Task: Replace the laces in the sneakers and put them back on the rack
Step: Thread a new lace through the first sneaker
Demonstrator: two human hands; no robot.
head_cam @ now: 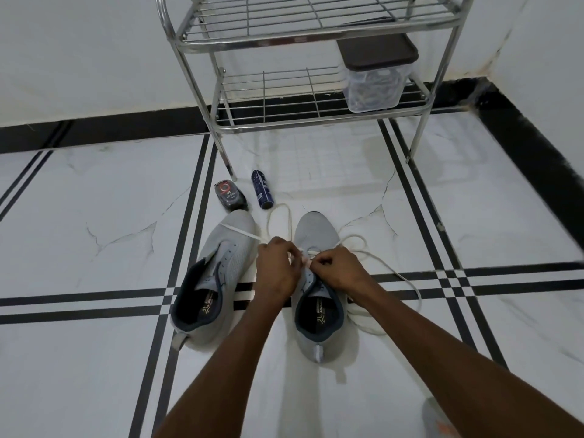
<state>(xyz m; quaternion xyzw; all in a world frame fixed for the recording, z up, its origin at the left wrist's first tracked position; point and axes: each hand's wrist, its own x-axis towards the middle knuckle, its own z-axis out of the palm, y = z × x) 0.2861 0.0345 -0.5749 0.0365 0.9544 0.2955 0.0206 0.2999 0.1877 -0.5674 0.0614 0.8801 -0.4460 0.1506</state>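
- The right sneaker (317, 279) stands on the tiled floor (94, 248) in front of the metal rack (303, 36), its toe toward the rack and its heel toward the person. So its long axis runs straight away from the person.
- Both hands meet over its lower eyelets, just behind the toe.
- The left hand (278, 270) has curled fingers and seems to pinch the white lace (395, 273) at the left eyelet row.
- The right hand (339, 268) pinches the lace at the right row.
- Loose lace lies in loops on the floor, to the right of this sneaker and beyond its toe.
- The left sneaker (215, 279) stands just beside it, to the left, with one lace strand across its toe.
- I judge that lacing is at the start; the next crossing goes toward the heel, and both hands are equally near.
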